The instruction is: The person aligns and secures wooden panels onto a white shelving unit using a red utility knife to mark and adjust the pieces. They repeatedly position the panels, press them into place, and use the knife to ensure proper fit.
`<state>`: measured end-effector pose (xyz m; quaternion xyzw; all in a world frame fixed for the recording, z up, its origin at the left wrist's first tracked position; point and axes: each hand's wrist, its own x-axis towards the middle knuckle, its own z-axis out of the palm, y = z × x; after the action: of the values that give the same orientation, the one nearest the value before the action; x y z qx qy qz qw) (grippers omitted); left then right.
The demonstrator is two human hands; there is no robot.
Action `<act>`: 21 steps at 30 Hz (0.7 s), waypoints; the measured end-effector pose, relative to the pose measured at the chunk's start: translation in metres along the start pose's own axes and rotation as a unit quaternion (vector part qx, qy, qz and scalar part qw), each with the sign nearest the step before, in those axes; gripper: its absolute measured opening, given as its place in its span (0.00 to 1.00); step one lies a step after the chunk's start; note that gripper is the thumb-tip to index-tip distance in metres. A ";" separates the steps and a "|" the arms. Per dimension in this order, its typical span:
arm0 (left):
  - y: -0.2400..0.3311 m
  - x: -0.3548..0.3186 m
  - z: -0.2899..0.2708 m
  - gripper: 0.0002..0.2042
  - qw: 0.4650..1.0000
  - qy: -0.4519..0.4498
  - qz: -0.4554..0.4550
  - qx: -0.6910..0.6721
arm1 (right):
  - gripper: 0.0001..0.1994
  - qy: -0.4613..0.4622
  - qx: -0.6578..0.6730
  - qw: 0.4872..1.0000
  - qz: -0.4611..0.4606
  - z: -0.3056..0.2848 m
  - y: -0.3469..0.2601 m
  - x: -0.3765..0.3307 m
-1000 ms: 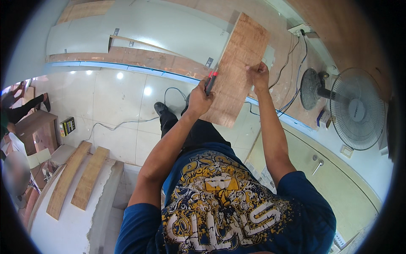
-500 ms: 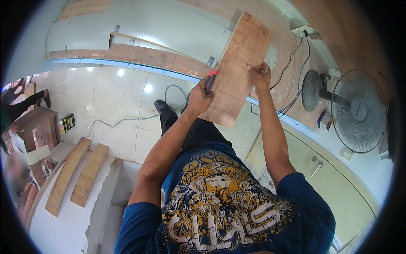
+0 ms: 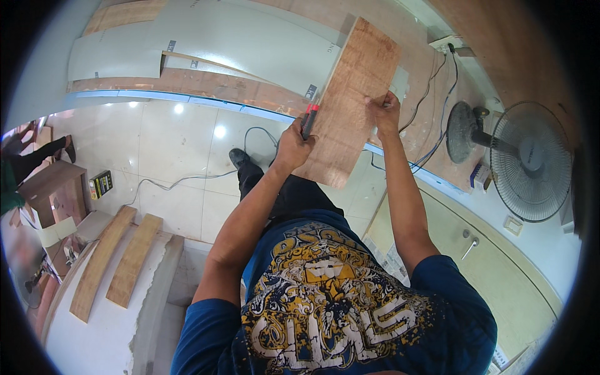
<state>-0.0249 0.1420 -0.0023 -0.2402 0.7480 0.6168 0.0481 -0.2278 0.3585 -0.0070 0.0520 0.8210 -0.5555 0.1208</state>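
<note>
A long reddish-brown wooden board (image 3: 347,94) lies at a slant, its far part over the bench and its near end jutting toward me. At its left edge, my left hand (image 3: 295,146) is closed around a tool with red and black handles (image 3: 309,120) that looks like pliers; its working end cannot be made out. My right hand (image 3: 386,114) is at the board's right edge, thumb and fingers drawn together over the surface. Whatever small thing it pinches is too small to name.
Grey-white panels (image 3: 244,37) cover the bench at the back. A fan (image 3: 531,159) stands at the right near dark cables (image 3: 431,87). Two wooden strips (image 3: 134,259) lie on a white surface at left. A cable crosses the tiled floor (image 3: 181,137); another person's leg (image 3: 44,159) shows far left.
Both hands and the board stay nearly in place, and the tool's handles have shifted slightly. At far left, the other person has moved a little.
</note>
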 end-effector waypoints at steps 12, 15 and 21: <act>-0.002 0.003 -0.002 0.20 1.000 -0.008 0.008 -0.011 | 0.33 -0.025 0.003 1.000 0.008 -0.003 -0.003 0.000; -0.002 0.003 -0.001 0.21 1.000 0.001 0.017 -0.016 | 0.33 -0.027 -0.003 1.000 -0.007 -0.004 0.000 0.002; 0.001 0.004 -0.005 0.25 1.000 -0.013 0.005 -0.015 | 0.44 0.041 -0.205 0.978 -0.019 0.003 -0.018 -0.007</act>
<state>-0.0275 0.1366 -0.0013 -0.2294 0.7394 0.6309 0.0512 -0.2242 0.3487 0.0103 0.0332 0.9225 -0.3753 0.0841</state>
